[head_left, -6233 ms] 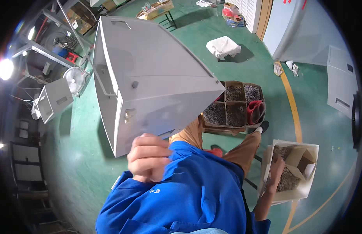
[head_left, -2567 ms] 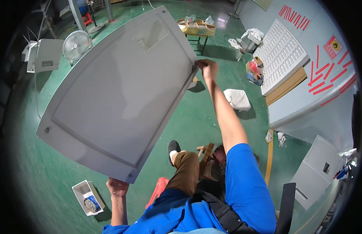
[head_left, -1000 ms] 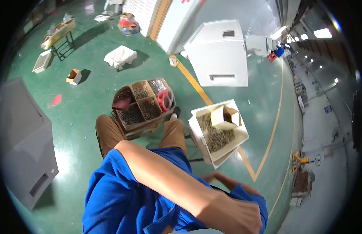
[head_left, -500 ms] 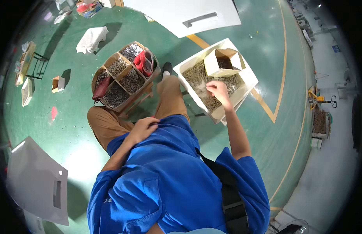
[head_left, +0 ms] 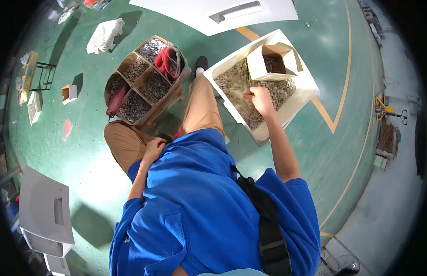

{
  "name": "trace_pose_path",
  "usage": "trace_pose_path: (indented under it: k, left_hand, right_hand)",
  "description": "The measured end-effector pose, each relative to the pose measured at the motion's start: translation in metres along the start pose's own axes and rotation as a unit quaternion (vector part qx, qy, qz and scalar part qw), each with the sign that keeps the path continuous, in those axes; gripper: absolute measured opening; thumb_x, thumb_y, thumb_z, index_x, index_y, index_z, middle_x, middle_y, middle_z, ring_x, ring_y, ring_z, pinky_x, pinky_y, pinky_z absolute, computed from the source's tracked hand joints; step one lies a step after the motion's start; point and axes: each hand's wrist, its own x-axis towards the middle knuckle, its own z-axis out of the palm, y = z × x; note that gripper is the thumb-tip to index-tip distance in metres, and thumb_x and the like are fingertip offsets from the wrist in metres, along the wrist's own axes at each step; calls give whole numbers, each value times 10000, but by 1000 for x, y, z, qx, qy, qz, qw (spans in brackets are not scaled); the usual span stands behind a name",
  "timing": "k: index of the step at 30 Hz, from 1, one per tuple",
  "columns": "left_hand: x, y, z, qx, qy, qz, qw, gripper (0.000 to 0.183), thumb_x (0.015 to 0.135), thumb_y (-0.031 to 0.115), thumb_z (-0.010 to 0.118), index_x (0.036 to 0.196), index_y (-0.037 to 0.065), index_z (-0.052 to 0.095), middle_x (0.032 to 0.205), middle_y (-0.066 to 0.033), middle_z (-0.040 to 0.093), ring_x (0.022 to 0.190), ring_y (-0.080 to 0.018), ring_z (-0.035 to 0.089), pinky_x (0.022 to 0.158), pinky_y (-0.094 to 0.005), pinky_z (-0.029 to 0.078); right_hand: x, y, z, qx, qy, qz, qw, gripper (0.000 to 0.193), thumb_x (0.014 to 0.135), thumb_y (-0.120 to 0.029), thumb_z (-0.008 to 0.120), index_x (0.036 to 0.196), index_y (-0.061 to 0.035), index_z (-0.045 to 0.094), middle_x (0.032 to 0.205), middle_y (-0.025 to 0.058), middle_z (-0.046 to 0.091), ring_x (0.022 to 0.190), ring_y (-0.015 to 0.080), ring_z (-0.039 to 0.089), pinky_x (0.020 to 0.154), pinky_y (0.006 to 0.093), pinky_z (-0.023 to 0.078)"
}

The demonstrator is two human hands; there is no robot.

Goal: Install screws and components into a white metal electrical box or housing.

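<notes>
My right hand [head_left: 259, 99] reaches forward into a white tray box [head_left: 268, 134] filled with small grey metal parts. Its fingers are curled down into the pile beside a small cardboard box [head_left: 268, 64] that stands in the same tray and also holds parts. My left hand [head_left: 153, 149] rests on my left thigh, holding nothing. I am seated in a blue shirt and tan trousers, with the tray just past my right knee.
A divided cardboard box [head_left: 144, 85] of grey parts, with a red cloth [head_left: 169, 62] in one compartment, sits in front of my left knee. A large white panel [head_left: 213, 11] lies on the green floor ahead, and a grey-white panel [head_left: 43, 211] lies at lower left. A white rag [head_left: 105, 34] lies farther off.
Earlier both hands held a large white panel overhead; it is out of my hands now. My right hand has gone into the tray of parts and my left has settled on my thigh.
</notes>
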Motion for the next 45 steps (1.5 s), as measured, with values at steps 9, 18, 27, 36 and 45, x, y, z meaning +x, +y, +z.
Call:
trace_pose_path:
  k: [9,18,27,36,45]
  left_hand:
    - [3,8,-2,-19,9,6,1000,231,821,135,569,987,-11,636,846,-174,668,783,-252,667,726,-334,514]
    - [6,6,0,12,-6,16,1000,235,816,150,567,979,-2,641,862,-164,670,813,-258,661,752,-340,507]
    - [-1,13,-3,0,-11,-18,1000,222,839,167,563,973,7,641,924,-135,668,877,-228,648,796,-325,489]
    - [-4,21,2,-4,2,10,1000,225,827,165,573,969,5,642,910,-183,656,861,-292,639,777,-354,491]
    - [-6,17,-3,12,24,26,999,212,829,146,560,968,9,643,872,-179,662,823,-286,653,751,-351,501]
  right_hand:
    - [5,-84,-104,6,389,-11,921,101,723,-82,702,814,-51,670,783,105,655,659,220,634,588,302,484]
    - [63,-37,39,-136,76,-83,984,61,702,-74,616,720,-19,637,746,188,635,773,334,646,674,428,519]
    - [40,-44,5,-129,51,-36,990,223,674,-93,679,861,4,605,854,183,638,834,345,628,708,433,504]
    - [73,-50,42,-132,88,-157,975,94,746,-57,583,781,14,635,798,213,633,765,341,647,668,412,530]
    - [16,-37,-10,107,43,-59,992,155,789,-111,612,826,23,543,713,196,596,665,323,603,579,386,465]
